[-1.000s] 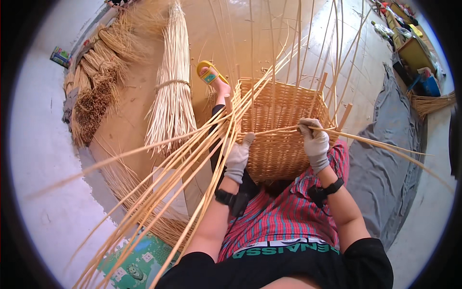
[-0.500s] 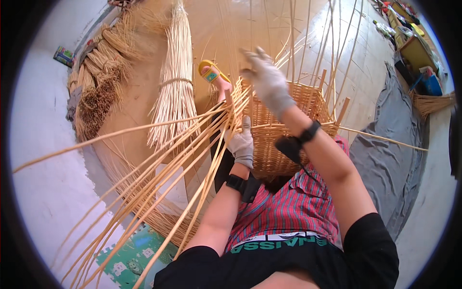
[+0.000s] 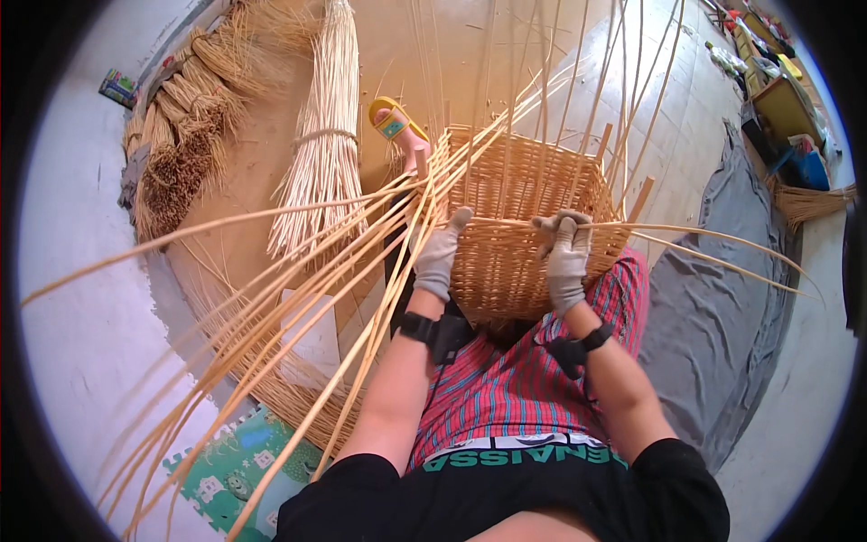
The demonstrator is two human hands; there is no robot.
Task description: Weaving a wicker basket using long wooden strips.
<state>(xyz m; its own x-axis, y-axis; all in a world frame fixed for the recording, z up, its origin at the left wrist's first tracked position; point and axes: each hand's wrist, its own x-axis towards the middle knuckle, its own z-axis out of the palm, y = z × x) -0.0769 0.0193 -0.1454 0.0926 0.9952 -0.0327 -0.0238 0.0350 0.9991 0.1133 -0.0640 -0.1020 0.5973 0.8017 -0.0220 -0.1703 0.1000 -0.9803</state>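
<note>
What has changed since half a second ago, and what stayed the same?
The right hand, then raised over the basket, has come down and right to the near edge, its fingers on a rod. Two rods now jut rightward instead of one. The left hand stays at the near left corner; the bound bundle hasn't moved.

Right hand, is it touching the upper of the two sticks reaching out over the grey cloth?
Touching. The head view shows the gloved right hand closed over that stick, in front of the basket.
</note>
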